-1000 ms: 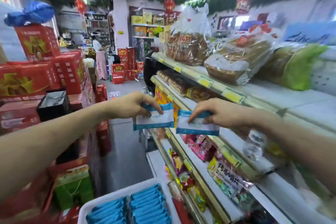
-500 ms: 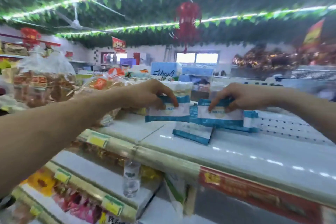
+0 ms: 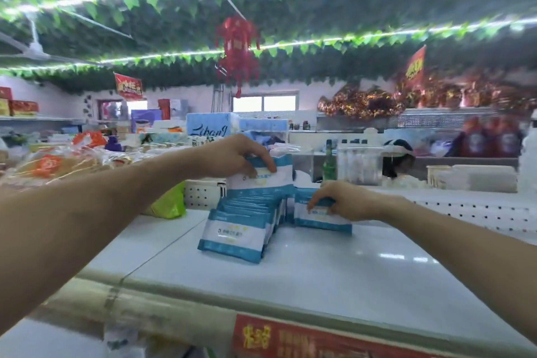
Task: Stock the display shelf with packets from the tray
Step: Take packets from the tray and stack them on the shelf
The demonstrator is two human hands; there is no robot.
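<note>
On the white top shelf [image 3: 334,264] stands a row of several blue-and-white packets [image 3: 235,234], leaning one behind another. My left hand [image 3: 235,157] grips the top edge of one packet [image 3: 261,180], held upright above the back of the row. My right hand [image 3: 345,202] pinches the top of another packet [image 3: 322,218], whose lower edge rests on the shelf just right of the row. The tray is out of view.
A green bag [image 3: 170,200] and bagged bread [image 3: 58,166] sit on the shelf to the left. A perforated white back panel [image 3: 465,209] runs behind the packets. A green bottle [image 3: 329,163] and clear containers [image 3: 359,163] stand beyond it. A red price strip [image 3: 305,340] runs along the shelf's front edge.
My view rose and closed in on the top shelf. Both hands carried their packets forward to the row; the right one came down onto the shelf, the left stayed raised.
</note>
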